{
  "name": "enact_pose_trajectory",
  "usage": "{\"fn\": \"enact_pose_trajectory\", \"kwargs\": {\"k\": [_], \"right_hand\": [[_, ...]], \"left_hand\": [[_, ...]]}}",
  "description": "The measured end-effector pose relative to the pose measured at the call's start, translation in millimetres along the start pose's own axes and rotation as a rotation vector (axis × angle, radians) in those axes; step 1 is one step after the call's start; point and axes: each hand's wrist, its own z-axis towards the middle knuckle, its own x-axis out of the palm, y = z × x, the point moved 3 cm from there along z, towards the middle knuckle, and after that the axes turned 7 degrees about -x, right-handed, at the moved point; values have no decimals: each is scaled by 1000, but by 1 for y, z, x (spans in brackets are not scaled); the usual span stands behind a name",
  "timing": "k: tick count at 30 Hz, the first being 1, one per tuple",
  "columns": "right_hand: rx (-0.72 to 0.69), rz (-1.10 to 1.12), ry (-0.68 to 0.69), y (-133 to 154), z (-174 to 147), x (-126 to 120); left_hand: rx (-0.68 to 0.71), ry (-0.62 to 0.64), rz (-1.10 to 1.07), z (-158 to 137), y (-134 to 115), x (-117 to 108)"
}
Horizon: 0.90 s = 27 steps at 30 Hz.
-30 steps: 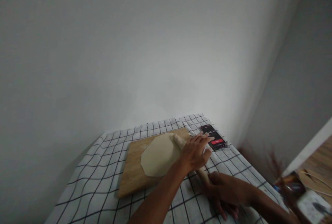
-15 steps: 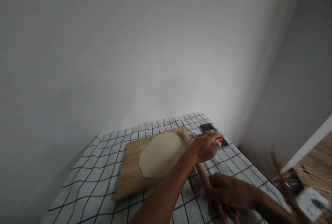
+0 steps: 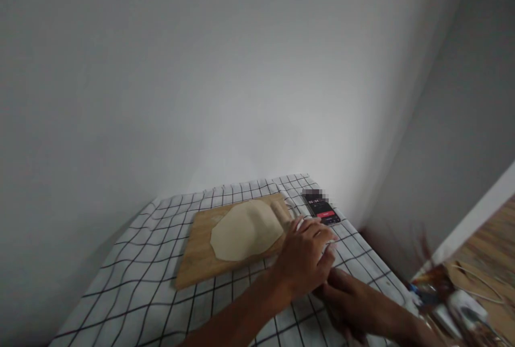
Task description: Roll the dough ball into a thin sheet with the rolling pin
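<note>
A thin, rounded sheet of dough (image 3: 245, 231) lies on a wooden board (image 3: 191, 266). Along its right side, the far end of a wooden rolling pin (image 3: 280, 213) rests at the board's edge. My left hand (image 3: 308, 253) is bent over the pin's middle, fingers curved and somewhat blurred. Close below it, my right hand (image 3: 348, 298) is closed around the near end. Both hands hide most of the pin's length.
A white cloth with dark grid lines (image 3: 132, 261) covers the table. Right of the board lies a phone (image 3: 322, 208) with a timer on its screen. Blurred items and a pale cable (image 3: 483, 285) are beyond the table at the lower right; a wall rises behind.
My left hand has come nearer along the rolling pin, close to my right hand, uncovering the phone. Against the dough, the pin's far end sits slightly further left and nearer.
</note>
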Motion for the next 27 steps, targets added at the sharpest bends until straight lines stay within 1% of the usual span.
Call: {"fn": "enact_pose_trajectory", "kwargs": {"k": [2, 4, 6, 8, 10, 13, 16, 19, 24, 27], "right_hand": [[-17, -51, 80, 5, -6, 6], [-40, -89, 141, 8, -3, 11], [-49, -117, 189, 8, 5, 15], [-29, -141, 216, 6, 12, 17], [7, -148, 217, 3, 17, 17], [56, -140, 196, 0, 16, 16], [21, -168, 138, 3, 14, 14], [-20, -199, 91, 4, 15, 13], [77, -148, 148, -3, 15, 15], [87, -144, 139, -3, 12, 13]], "left_hand": [[-63, 7, 60, -23, 3, -4], [-146, -4, 105, -40, 13, -4], [-222, -32, 135, -49, 26, -3], [-258, -53, 148, -53, 36, 0], [-265, -59, 145, -52, 41, 3], [-285, -35, 145, -47, 42, 7], [-300, -1, 164, -41, 40, 7], [-278, 30, 168, -37, 39, 6], [-231, 88, 175, -28, 39, 7], [-195, 111, 171, -15, 39, 11]]}}
